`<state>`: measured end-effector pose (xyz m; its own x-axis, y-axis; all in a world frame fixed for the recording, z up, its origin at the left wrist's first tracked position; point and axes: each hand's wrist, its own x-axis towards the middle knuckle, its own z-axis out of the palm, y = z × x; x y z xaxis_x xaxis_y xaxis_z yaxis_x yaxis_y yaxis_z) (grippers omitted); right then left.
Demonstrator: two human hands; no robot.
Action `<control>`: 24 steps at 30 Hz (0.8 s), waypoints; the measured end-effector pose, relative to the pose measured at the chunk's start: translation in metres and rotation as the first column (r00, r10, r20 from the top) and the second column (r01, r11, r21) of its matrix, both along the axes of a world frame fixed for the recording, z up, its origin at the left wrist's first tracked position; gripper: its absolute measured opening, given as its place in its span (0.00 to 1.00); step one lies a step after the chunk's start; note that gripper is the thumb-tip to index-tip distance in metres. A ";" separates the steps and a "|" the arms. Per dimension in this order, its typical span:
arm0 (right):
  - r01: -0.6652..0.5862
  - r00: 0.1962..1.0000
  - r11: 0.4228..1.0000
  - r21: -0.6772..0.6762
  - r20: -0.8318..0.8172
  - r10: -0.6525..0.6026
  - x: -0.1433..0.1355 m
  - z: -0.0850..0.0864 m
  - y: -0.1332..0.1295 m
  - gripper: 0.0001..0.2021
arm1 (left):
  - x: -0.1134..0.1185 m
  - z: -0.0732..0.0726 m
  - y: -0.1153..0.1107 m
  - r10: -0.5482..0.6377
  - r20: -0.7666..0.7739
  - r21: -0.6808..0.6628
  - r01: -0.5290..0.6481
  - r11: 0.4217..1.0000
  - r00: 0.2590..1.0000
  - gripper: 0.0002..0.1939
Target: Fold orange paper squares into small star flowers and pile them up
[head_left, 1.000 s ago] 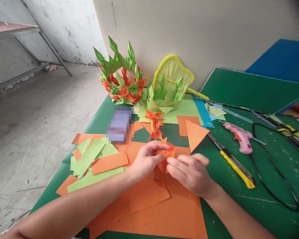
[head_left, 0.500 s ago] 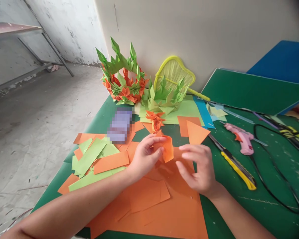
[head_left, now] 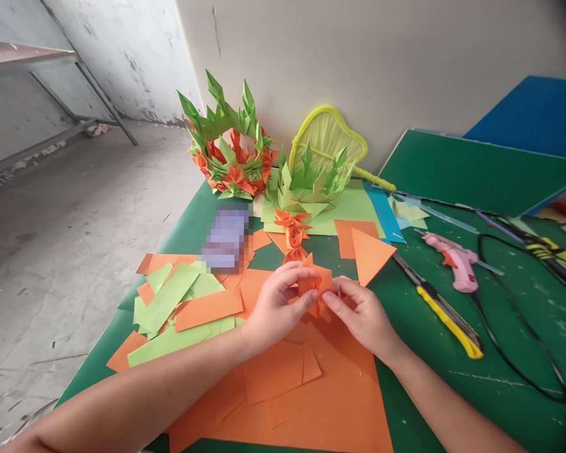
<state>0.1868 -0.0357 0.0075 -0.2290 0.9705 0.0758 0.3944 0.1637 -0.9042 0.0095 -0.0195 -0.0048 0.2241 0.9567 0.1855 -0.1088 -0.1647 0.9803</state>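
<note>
A small folded orange paper piece [head_left: 315,282] is held up between both hands, over a large orange sheet [head_left: 330,396]. My left hand [head_left: 283,299] pinches its left side between thumb and fingers. On its right edge, my right hand [head_left: 361,311] closes thumb and fingertips. Just behind the hands lie folded orange paper flowers [head_left: 294,234]. Farther back stand a green paper crown [head_left: 311,189] and a taller green and orange crown [head_left: 236,163]. Cut green strips [head_left: 170,296] and an orange strip [head_left: 210,308] are piled to the left.
A phone-like blurred rectangle [head_left: 226,236] lies behind the strips. To the right are a yellow utility knife [head_left: 448,321], a pink glue gun [head_left: 455,261] with a looping black cord, and pliers-like tools [head_left: 556,255]. A yellow fan-shaped item [head_left: 330,135] leans on the wall.
My right hand has moved left and closed its fingers on the right edge of the folded orange piece. My left hand still grips it. The view has shifted slightly.
</note>
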 end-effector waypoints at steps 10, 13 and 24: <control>0.012 0.995 0.999 0.033 0.098 -0.015 -0.001 0.000 0.000 0.16 | -0.002 0.010 0.000 0.016 0.073 -0.141 -0.006 0.990 0.997 0.21; 0.018 0.995 0.997 0.077 0.095 -0.025 0.000 0.000 0.000 0.14 | -0.004 0.007 0.004 -0.009 0.015 -0.157 0.011 0.988 1.000 0.18; 0.167 0.981 0.980 -0.108 -0.085 -0.176 0.008 -0.006 0.002 0.13 | -0.006 0.009 0.010 -0.068 -0.081 -0.245 0.046 0.968 0.994 0.14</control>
